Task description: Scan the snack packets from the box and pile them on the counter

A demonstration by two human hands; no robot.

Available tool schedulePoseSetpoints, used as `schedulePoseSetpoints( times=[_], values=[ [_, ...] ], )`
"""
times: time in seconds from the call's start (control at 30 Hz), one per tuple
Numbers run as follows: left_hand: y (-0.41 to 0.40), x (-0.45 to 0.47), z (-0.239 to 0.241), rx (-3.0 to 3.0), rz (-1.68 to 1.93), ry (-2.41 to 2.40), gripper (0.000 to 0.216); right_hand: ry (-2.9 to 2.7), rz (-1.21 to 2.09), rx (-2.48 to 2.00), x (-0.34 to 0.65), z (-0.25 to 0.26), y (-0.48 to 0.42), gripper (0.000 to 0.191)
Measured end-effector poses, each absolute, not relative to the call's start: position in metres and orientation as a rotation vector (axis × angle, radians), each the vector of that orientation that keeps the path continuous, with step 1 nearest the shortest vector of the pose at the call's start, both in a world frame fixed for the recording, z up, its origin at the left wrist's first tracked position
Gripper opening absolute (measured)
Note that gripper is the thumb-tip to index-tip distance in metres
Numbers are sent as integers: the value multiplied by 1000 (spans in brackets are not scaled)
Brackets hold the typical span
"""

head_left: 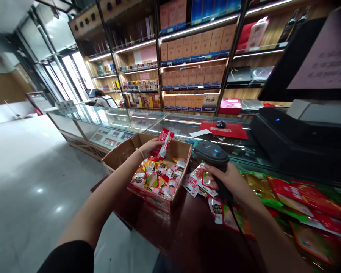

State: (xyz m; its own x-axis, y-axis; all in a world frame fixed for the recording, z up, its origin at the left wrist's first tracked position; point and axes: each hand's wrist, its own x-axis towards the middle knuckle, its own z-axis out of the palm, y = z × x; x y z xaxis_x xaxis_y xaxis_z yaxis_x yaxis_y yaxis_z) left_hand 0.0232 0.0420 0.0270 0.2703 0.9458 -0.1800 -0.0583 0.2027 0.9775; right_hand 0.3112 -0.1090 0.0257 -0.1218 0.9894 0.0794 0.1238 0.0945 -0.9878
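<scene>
Lit shelves (200, 27) are lining the wall behind a glass counter (113, 116), and a dark reddish table (184, 231) is standing on its near side. Through the head view, the only one I am working from, I am seeing an open cardboard box (155, 201) resting on the table, with many small packets (159, 178) covering its bottom. With the left hand (151, 148) I am grasping a red packet (165, 141) at the box, fingers pinching one edge. With the right hand (230, 176) I am wrapping the fingers around the handle of a scanner (211, 151); whether it is reading anything, I cannot tell. Loose packets (194, 182) are lying beneath that hand, beside the box, and larger bags (298, 201) are heaping farther right. I am judging the work partway along: one packet is being handled, while plenty are lying in the box. Which pile is counting as finished, I cannot tell.
</scene>
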Motion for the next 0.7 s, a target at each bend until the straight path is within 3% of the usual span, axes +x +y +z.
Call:
schedulePoseSetpoints(
  times=[0.17,0.27,0.5,0.7],
  values=[
    [2,57,37,845,1330,896,16,-1482,1077,-1215,314,32,-116,38],
    [-7,70,29,789,1467,864,24,-1480,1063,-1232,316,34,-120,37],
    [-2,66,18,671,1516,849,32,-1560,964,-1256,314,28,-117,43],
    [-5,67,15,713,1515,762,36,-1620,957,-1318,313,31,-121,34]
  ],
)
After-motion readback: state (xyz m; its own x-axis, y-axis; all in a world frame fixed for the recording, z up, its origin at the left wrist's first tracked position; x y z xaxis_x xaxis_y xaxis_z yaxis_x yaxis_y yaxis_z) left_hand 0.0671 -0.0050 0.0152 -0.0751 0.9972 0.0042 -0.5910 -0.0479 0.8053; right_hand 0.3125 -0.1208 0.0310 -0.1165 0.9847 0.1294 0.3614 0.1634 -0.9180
